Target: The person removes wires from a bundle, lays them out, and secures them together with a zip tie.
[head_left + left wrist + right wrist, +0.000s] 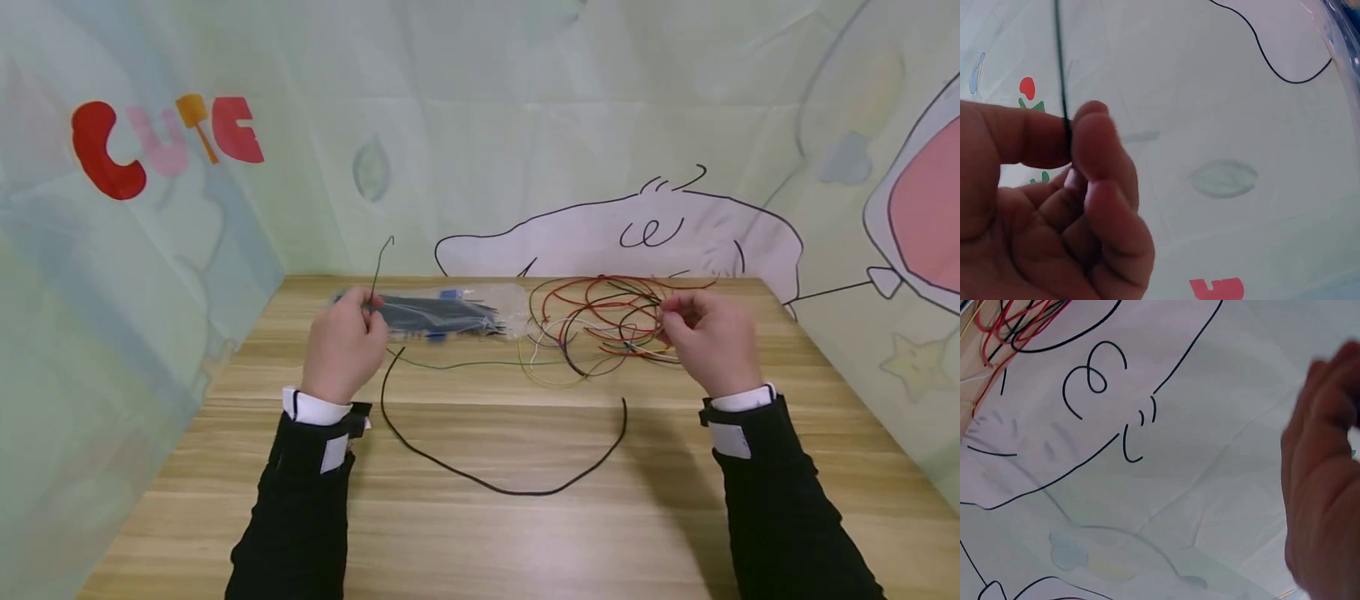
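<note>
My left hand point(347, 343) pinches a thin dark green wire point(1061, 69) between thumb and finger. Its free end rises above the fingers and bends over in a small hook. To the right, thumb and forefinger of my right hand point(712, 337) come together at the edge of a loose tangle of wires point(600, 308), red, black, white and yellow. Strands pass right at those fingertips; I cannot tell which one they pinch. In the right wrist view only the side of the right hand point(1325, 475) shows. A thin green wire point(465, 364) runs along the table between the hands.
A clear plastic bag point(513, 304) packed with thin black strips lies at the back, just right of the left hand. A thick black cord point(517, 492) curves across the wooden table point(525, 550) in front. Printed cloth point(525, 125) hangs behind and on both sides.
</note>
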A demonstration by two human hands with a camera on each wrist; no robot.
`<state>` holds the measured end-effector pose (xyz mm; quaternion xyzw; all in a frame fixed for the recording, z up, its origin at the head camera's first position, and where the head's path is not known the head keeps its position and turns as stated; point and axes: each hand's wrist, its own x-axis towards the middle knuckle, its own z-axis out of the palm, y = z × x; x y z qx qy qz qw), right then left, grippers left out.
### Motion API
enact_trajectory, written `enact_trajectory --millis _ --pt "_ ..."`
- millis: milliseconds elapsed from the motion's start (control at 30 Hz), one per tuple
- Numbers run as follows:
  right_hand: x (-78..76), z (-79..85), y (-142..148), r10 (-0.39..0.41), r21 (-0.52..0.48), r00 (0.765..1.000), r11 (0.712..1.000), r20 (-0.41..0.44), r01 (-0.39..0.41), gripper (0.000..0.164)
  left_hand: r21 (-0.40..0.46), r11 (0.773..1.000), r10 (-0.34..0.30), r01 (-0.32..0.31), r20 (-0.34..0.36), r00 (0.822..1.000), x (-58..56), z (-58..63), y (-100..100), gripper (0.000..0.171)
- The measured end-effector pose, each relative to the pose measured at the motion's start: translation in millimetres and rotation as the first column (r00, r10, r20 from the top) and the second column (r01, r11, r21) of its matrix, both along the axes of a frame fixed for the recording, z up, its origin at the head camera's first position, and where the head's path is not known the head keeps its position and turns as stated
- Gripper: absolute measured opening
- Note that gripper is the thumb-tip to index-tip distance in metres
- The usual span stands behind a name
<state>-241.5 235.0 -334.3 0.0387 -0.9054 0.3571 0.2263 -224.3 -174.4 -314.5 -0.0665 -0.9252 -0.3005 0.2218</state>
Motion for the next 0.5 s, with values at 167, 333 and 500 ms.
enact_trajectory --millis 167,333,500 --pt "-2.9 -1.7 6 0.186 0.169 0.910 0.950 0.370 -0.262 0.012 -0.162 0.985 -0.025 0.053 0.173 0.985 3.9 1.4 -9 0.035" --pt "-6.4 -10.1 2 0.275 0.204 0.807 0.879 0.523 -0.431 0.012 -0.289 0.949 -0.022 0.122 0.326 0.945 -1.1 -3.3 -13 0.049" --pt "-7.5 -21.2 -1 0.309 0.173 0.689 0.827 0.655 -0.535 0.011 -0.314 0.930 -0.027 0.193 0.466 0.885 -15.0 -16.5 -15 0.042"
